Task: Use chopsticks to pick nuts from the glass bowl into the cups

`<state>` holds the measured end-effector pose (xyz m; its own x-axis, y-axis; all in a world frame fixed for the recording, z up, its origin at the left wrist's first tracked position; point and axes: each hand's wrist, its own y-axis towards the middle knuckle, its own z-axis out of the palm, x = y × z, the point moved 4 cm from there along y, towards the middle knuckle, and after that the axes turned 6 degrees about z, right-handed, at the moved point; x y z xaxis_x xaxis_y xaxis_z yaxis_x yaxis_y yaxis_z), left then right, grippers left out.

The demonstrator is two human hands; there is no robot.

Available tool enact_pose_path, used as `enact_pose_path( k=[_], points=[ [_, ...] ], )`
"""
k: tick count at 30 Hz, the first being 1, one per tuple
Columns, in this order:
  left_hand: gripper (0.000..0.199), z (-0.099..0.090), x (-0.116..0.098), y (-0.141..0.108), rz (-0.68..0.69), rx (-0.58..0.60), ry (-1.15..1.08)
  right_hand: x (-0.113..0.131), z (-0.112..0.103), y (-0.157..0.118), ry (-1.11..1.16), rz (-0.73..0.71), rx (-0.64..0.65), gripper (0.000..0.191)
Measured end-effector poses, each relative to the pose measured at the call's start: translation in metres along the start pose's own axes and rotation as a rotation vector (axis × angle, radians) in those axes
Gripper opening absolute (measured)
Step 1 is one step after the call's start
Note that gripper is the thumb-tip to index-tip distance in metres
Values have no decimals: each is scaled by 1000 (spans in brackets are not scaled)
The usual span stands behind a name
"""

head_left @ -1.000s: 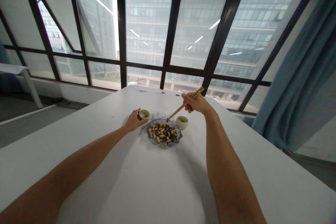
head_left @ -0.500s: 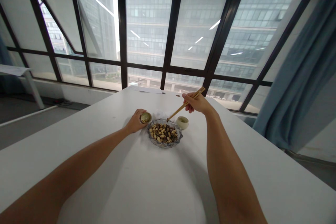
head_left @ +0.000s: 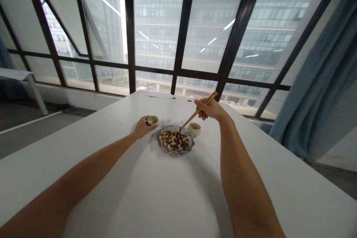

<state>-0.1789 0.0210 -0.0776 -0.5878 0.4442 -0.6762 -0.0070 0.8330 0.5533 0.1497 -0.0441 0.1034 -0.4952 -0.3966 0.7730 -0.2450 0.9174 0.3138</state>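
Note:
A clear glass bowl (head_left: 175, 152) with a scalloped rim holds peanuts and darker pieces at the middle of the white table. My left hand (head_left: 142, 127) grips a small pale cup (head_left: 153, 120) at the bowl's upper left. Wooden chopsticks (head_left: 196, 113) are held in my right hand (head_left: 206, 108), to the upper right of the bowl. Their tips reach the bowl's far edge, among the dark pieces; whether they pinch one is too small to tell. A second pale cup (head_left: 194, 129) stands beside the bowl on the right, below the chopsticks.
Papers (head_left: 156, 94) and a small brown round item (head_left: 189, 100) lie at the white table's (head_left: 156, 193) far end. Beyond are dark-framed windows. A blue curtain (head_left: 315, 81) hangs at the right, and another white table (head_left: 16, 74) stands at the far left.
My left hand has moved slightly left with its cup, which now sits more upright and apart from the bowl. The chopstick tips have shifted slightly right and down into the bowl's contents.

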Motion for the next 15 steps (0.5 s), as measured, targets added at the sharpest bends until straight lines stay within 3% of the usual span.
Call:
enact_pose_path(
  k=[5,9,12,15],
  points=[
    [70,3,2,3,7,59,7,-5,4,-1,-88,131,90,53],
    [81,3,-2,11,-6,62,132,-6,6,-2,-84,182,152,52],
    [83,6,-20,21,69,54,279,-2,3,-1,-39,117,76,51],
    [79,19,-45,33,187,137,391,0,0,-2,-33,80,17,50]
  ],
)
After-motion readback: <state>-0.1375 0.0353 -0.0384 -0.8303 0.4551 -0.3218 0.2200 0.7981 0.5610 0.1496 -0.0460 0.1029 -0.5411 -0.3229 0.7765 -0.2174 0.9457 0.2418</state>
